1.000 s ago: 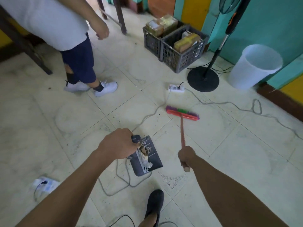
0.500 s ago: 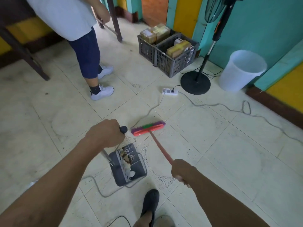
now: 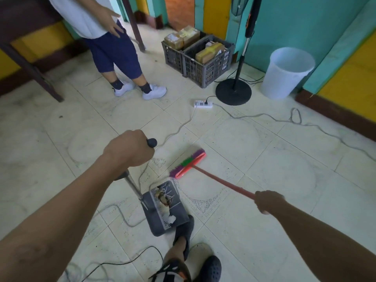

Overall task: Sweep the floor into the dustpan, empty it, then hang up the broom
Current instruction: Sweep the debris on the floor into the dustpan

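Head view showed the broom, likely light and stiff, bristles down just beyond the dustpan, right hand wrapped round its red shaft high up (a sound hold), left hand fisted on that pan's upright handle, white bin well beyond.

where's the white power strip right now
In the head view the white power strip lies on the floor above centre, just left of the black round fan base and in front of the grey plastic crates.
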`<action>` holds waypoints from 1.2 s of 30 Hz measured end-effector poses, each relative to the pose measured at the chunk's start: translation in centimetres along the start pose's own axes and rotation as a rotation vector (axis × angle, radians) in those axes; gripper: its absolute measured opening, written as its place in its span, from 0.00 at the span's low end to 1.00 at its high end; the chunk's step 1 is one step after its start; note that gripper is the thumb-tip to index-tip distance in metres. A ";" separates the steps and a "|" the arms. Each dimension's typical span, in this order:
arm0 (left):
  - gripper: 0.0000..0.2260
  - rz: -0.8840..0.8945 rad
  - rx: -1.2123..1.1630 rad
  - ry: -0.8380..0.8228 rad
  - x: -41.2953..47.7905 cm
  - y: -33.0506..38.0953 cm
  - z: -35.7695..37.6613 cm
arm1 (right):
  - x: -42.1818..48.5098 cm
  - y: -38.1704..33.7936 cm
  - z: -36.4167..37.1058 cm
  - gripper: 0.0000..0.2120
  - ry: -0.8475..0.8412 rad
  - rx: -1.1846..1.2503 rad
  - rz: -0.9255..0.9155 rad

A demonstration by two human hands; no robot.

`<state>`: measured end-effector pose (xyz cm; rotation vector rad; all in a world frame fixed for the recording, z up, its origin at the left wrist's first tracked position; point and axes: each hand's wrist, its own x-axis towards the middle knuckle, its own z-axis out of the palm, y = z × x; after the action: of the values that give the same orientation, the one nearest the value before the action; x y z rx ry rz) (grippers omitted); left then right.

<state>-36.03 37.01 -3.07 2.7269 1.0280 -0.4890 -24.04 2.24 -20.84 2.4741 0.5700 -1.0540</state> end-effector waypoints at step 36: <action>0.11 0.919 0.335 -0.064 -16.5 28.4 17.2 | -35.3 25.3 30.3 0.16 -0.399 0.914 0.797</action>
<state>-32.77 0.99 -11.34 3.0242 -0.4022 -0.5843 -51.32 -41.58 -9.16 2.5763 -1.1670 -1.5514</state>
